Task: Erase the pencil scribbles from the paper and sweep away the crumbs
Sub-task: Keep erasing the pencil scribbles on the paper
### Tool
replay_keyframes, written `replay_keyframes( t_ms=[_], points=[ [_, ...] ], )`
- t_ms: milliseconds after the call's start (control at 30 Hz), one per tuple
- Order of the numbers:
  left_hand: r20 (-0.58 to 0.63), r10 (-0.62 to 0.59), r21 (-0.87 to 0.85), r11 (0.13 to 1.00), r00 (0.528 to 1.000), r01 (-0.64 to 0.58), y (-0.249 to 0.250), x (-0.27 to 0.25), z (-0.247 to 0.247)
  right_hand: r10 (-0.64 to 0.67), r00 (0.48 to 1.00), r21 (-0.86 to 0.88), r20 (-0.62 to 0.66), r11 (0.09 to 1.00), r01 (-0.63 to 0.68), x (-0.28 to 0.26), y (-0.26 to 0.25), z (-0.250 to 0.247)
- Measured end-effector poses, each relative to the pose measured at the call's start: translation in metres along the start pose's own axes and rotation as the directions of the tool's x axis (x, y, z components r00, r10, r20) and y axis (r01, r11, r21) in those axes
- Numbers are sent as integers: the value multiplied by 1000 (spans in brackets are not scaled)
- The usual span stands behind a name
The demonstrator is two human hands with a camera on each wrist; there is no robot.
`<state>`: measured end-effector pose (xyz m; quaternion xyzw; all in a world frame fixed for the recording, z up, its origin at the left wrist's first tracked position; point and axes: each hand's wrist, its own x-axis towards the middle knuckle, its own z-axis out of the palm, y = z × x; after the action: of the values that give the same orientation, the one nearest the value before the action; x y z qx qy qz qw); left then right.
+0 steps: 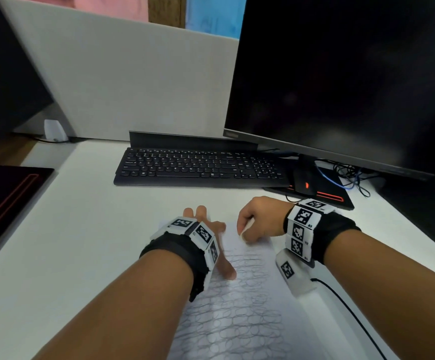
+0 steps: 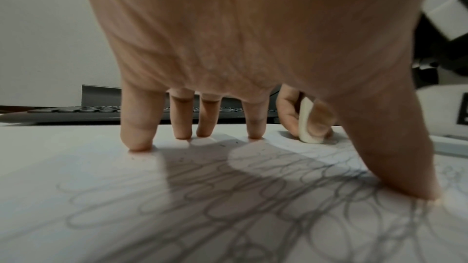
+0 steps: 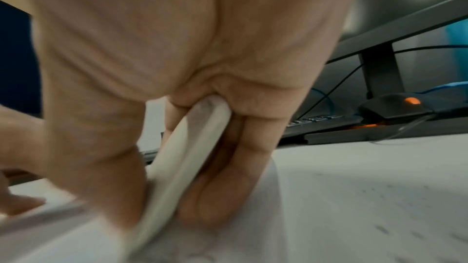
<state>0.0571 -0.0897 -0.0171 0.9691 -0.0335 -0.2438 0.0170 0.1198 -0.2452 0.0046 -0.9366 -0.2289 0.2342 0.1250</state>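
A white sheet of paper (image 1: 239,307) covered with looping pencil scribbles (image 2: 228,197) lies on the desk in front of me. My left hand (image 1: 206,229) presses its spread, straight fingertips (image 2: 138,143) and thumb onto the sheet's left side. My right hand (image 1: 255,222) pinches a white eraser (image 3: 182,159) between thumb and fingers, its lower end touching the paper near the far edge (image 2: 310,137). Small dark eraser crumbs (image 3: 380,193) lie on the paper to the right of that hand. The eraser and right hand are motion-blurred in the right wrist view.
A black keyboard (image 1: 198,166) lies just beyond the paper, a dark monitor (image 1: 341,74) stands at the back right, and a black mouse (image 1: 303,181) sits on a red-trimmed pad with cables. Another dark pad (image 1: 6,201) lies at the left. A grey partition (image 1: 133,74) stands behind.
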Motion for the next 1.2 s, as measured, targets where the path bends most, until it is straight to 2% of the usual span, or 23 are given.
replay_keyframes(
  t_ms=[100, 233, 367, 700, 867, 1000, 1133, 1200],
  points=[
    [5, 0, -2, 1000, 1000, 0, 0, -1, 0, -21, 994, -24, 105, 999, 24, -1, -2, 1],
    [-15, 3, -2, 1000, 1000, -3, 0, 0, 1, 2, 997, -56, -77, 998, -6, 3, 3, -2],
    [-5, -7, 5, 1000, 1000, 7, 2, -1, 0, 14, 1000, -125, -26, 992, -17, 6, -1, -3],
    [-2, -27, -94, 995, 1000, 27, 16, 11, 13, -14, 998, -140, -56, 990, 6, 2, -4, -4],
    [-18, -31, -103, 994, 999, 29, 15, 17, 18, -25, 996, -129, 87, 991, 36, -5, -6, -1],
    [-24, -31, -77, 997, 999, 29, 15, 20, 20, -20, 1000, -137, 2, 990, 21, -6, -3, -5],
    [-21, -43, -72, 997, 999, 41, 16, 24, 19, -27, 992, -130, 123, 991, 43, -8, -6, -3],
    [-26, -48, -69, 997, 999, 46, 16, 24, 21, -16, 998, -112, 53, 993, 22, -7, -3, -4]
  ],
)
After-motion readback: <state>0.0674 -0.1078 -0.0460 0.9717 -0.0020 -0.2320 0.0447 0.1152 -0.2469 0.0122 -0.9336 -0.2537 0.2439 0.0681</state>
